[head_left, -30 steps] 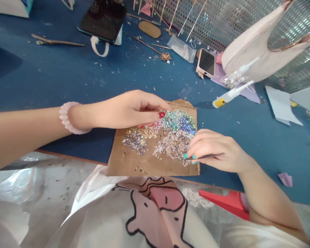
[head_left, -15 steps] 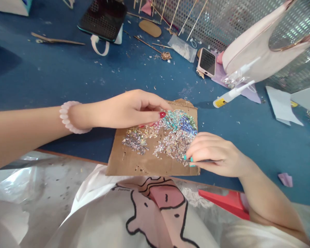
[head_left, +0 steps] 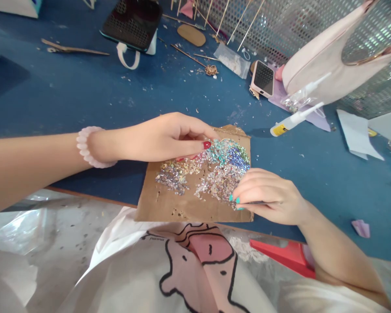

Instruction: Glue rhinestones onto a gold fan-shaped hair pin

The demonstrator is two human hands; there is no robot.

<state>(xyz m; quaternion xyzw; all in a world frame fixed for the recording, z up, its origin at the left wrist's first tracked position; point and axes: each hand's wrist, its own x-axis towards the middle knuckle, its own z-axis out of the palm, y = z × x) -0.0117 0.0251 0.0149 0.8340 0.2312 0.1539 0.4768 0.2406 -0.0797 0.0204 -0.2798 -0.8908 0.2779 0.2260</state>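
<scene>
A brown cardboard sheet lies at the near edge of the blue table, covered with piles of shiny sequins in silver, teal and blue. My left hand rests on the sheet's upper left part, fingers pressed together, red-nailed thumb at the sequins. My right hand sits at the sheet's right edge and pinches a thin dark tool, its tip down among the sequins. A pale bead bracelet circles my left wrist.
A white glue bottle lies right of the sheet. Behind it are a phone, a pale pink bag, a small plastic bag, wooden sticks and a perforated metal screen. A dark device stands far back. Paper scraps lie right.
My right hand has slid slightly down and left along the sheet's right edge, still pinching the tool. My left hand has stayed in place.
</scene>
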